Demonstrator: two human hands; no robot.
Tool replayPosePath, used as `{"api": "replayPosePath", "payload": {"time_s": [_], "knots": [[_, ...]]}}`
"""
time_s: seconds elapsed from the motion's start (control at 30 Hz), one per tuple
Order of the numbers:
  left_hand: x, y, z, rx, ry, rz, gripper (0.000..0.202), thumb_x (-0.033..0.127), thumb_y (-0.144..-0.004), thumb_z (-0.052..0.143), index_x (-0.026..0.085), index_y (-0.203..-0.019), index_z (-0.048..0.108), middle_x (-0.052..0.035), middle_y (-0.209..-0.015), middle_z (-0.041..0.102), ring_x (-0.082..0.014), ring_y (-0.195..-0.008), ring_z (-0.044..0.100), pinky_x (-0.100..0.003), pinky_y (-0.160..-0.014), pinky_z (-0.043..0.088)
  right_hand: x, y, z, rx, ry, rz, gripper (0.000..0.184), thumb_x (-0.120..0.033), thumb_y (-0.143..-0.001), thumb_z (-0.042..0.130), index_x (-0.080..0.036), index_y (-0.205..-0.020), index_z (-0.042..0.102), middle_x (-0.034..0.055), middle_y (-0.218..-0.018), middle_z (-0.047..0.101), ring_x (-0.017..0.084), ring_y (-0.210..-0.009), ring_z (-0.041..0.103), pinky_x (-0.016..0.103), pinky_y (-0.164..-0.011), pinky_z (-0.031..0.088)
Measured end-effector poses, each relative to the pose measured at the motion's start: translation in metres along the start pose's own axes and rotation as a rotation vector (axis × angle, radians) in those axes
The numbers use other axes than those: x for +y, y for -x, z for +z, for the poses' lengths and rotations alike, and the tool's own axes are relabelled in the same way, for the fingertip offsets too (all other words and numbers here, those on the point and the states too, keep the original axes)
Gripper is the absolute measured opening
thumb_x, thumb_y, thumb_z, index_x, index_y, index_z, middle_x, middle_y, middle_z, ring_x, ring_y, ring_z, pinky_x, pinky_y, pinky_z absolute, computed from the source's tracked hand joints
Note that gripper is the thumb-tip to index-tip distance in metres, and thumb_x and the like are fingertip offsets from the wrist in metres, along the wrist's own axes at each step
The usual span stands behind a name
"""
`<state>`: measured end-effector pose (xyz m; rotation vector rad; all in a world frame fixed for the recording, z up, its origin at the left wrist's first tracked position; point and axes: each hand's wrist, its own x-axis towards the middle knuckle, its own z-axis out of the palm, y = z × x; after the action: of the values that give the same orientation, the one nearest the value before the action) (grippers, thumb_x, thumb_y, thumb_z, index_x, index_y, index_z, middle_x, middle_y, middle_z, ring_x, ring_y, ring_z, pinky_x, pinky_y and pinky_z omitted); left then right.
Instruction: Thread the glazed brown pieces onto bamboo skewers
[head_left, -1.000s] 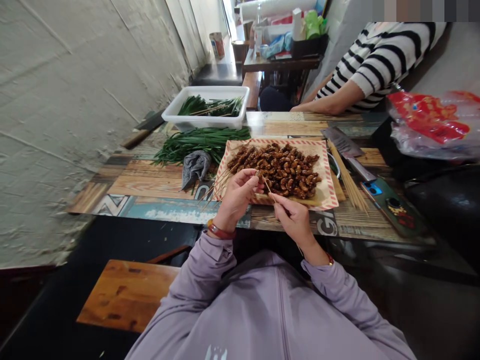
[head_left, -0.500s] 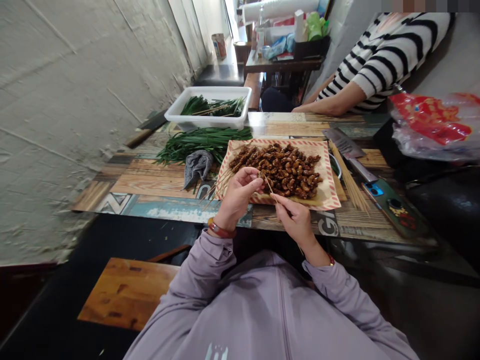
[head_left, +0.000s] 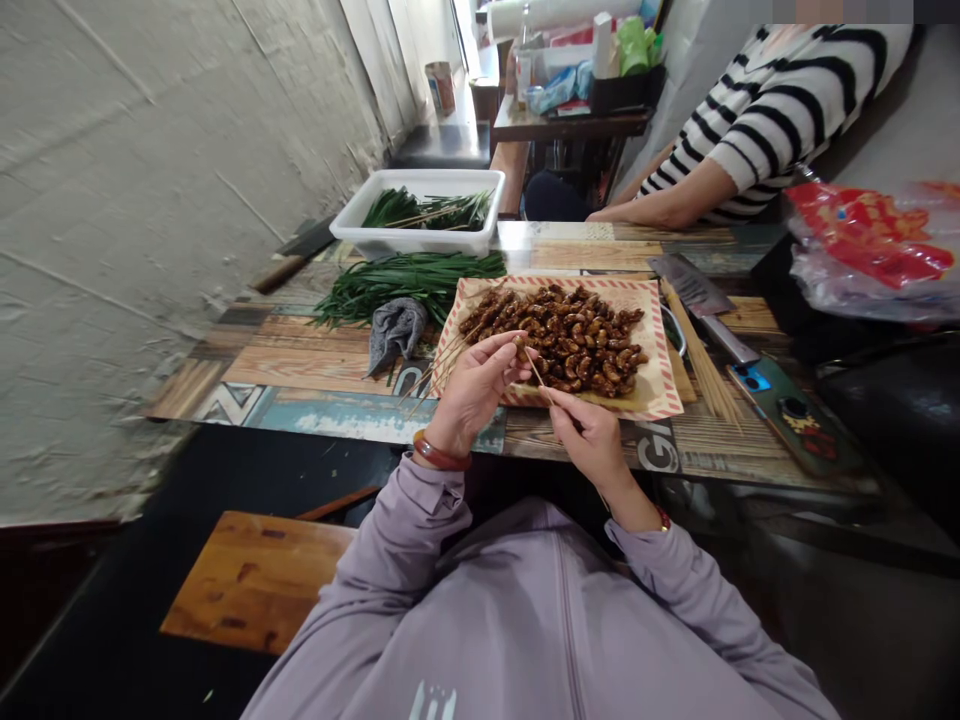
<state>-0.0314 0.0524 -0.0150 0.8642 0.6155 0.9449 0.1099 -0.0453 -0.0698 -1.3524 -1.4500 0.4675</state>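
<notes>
My left hand (head_left: 478,385) pinches a small brown piece of food (head_left: 519,349) at the near edge of a red-and-white striped paper tray (head_left: 664,397). My right hand (head_left: 589,433) is closed on a thin bamboo skewer (head_left: 537,373), whose tip points up at that piece. The tray holds a heap of glossy brown pieces (head_left: 577,337), and several filled skewers (head_left: 442,358) lie at its left side. Both hands hover just above the table's near edge.
Green chives (head_left: 405,283) and a grey cloth (head_left: 395,331) lie left of the tray, with a white tub (head_left: 420,211) of chives behind. Loose skewers (head_left: 701,360), a cleaver (head_left: 694,291) and a phone (head_left: 793,415) lie right. A person in a striped sleeve (head_left: 757,110) sits opposite. A wooden bench (head_left: 255,575) is below left.
The view has drifted slightly. My hands stay in almost the same place, the left hand's piece still at the skewer tip.
</notes>
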Motion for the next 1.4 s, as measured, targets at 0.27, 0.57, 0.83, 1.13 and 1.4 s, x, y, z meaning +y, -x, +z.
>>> {"api": "replayPosePath", "payload": {"time_s": [0.27, 0.57, 0.83, 1.13, 1.4], "knots": [[-0.001, -0.001, -0.002, 0.044, -0.051, 0.017, 0.031, 0.031, -0.071, 0.077, 0.014, -0.093, 0.064, -0.0048, -0.078, 0.070, -0.0112, -0.070, 0.066, -0.022, -0.067, 0.050, 0.001, 0.001, -0.001, -0.022, 0.013, 0.010, 0.031, -0.023, -0.090, 0.051, -0.019, -0.113, 0.071, 0.0055, -0.086, 0.076, 0.017, -0.076, 0.071, 0.029, -0.073, 0.057], [0.001, -0.010, -0.007, 0.118, -0.035, 0.004, 0.031, 0.031, -0.069, 0.077, 0.015, -0.087, 0.057, -0.0022, -0.073, 0.069, -0.0118, -0.062, 0.066, -0.026, -0.068, 0.053, 0.004, 0.003, -0.002, -0.045, 0.013, 0.004, 0.034, -0.023, -0.090, 0.050, -0.018, -0.119, 0.068, 0.0058, -0.086, 0.076, 0.018, -0.079, 0.071, 0.028, -0.073, 0.057], [0.006, -0.010, -0.007, 0.131, -0.013, -0.001, 0.032, 0.027, -0.067, 0.078, 0.014, -0.086, 0.056, -0.0052, -0.074, 0.071, -0.0142, -0.065, 0.068, -0.028, -0.070, 0.054, 0.003, 0.004, -0.003, -0.097, 0.002, 0.004, 0.036, -0.023, -0.090, 0.050, -0.019, -0.122, 0.066, 0.0054, -0.086, 0.076, 0.017, -0.080, 0.071, 0.025, -0.068, 0.057], [0.004, -0.010, -0.008, 0.127, -0.005, 0.008, 0.030, 0.027, -0.069, 0.077, 0.014, -0.087, 0.057, -0.0039, -0.075, 0.069, -0.0137, -0.067, 0.069, -0.029, -0.073, 0.054, 0.004, 0.003, -0.001, -0.089, 0.023, 0.001, 0.036, -0.021, -0.090, 0.051, -0.020, -0.122, 0.067, 0.0052, -0.085, 0.076, 0.018, -0.080, 0.072, 0.026, -0.070, 0.058], [0.002, -0.010, -0.009, 0.119, 0.000, 0.031, 0.031, 0.028, -0.067, 0.079, 0.013, -0.087, 0.059, -0.0033, -0.075, 0.069, -0.0143, -0.070, 0.069, -0.029, -0.074, 0.055, 0.005, 0.002, 0.000, -0.068, 0.053, -0.037, 0.035, -0.021, -0.090, 0.051, -0.021, -0.120, 0.068, 0.0055, -0.099, 0.076, 0.015, -0.076, 0.072, 0.026, -0.074, 0.057]]}}
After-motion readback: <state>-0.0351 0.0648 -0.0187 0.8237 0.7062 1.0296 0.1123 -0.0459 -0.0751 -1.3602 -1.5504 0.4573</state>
